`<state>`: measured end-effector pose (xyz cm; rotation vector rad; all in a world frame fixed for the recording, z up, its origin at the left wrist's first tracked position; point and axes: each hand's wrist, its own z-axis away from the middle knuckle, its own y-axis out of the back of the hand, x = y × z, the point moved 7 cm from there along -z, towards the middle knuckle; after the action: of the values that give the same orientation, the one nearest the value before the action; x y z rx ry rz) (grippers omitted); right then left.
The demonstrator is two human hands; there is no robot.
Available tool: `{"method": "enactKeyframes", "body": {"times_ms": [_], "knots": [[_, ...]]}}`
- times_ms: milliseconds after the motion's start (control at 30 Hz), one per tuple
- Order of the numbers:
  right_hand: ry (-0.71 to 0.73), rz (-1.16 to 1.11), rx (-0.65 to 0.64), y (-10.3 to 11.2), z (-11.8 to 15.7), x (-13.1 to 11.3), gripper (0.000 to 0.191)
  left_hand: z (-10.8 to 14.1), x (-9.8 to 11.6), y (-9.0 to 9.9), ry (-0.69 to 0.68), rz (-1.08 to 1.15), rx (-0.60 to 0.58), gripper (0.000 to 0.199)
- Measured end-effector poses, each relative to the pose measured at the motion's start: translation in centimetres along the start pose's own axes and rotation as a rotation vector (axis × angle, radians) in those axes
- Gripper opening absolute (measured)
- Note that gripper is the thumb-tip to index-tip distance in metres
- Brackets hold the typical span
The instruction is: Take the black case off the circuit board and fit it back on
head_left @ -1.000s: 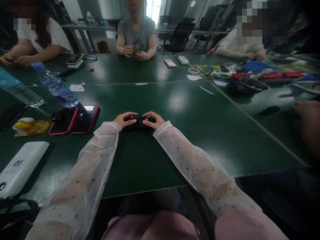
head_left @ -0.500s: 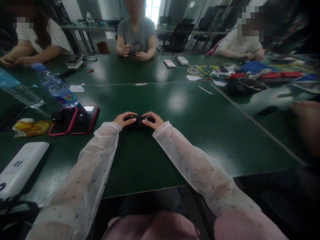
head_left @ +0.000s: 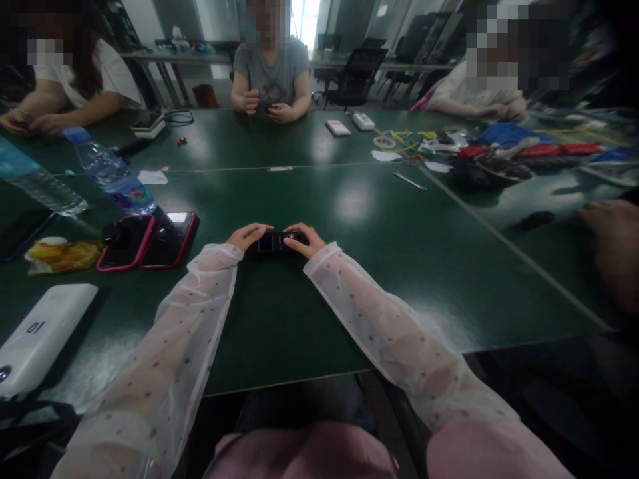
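Observation:
A small black device (head_left: 271, 242) with a small screen on its left part and lighter marks in its middle is held level just above or on the green table; I cannot make out its exact kind. My left hand (head_left: 246, 235) grips its left end, thumb along the upper edge and fingers behind. Round the right end curls my right hand (head_left: 306, 241), its thumb on the front face near the lighter marks. The far fingers of both hands are partly hidden.
To my left lie two red-edged phones (head_left: 170, 241), a yellow packet (head_left: 64, 254), a white power bank (head_left: 47, 336) and water bottles (head_left: 112, 173). A thin metal rod (head_left: 410, 181) and tangled cables (head_left: 419, 141) lie at the right. Several people sit around the table (head_left: 299, 319).
My left thumb has shifted up off the device's face to its upper edge, uncovering the screen. My right hand stays nearly in place.

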<state>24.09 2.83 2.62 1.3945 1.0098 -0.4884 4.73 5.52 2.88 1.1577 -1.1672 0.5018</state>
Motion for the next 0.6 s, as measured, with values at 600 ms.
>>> {"method": "enactKeyframes", "body": {"times_ms": [600], "knots": [[0.016,-0.163,-0.022,0.00,-0.01,-0.51,0.041,0.11,0.29,-0.07,0.009,0.080,-0.028,0.062]]}}
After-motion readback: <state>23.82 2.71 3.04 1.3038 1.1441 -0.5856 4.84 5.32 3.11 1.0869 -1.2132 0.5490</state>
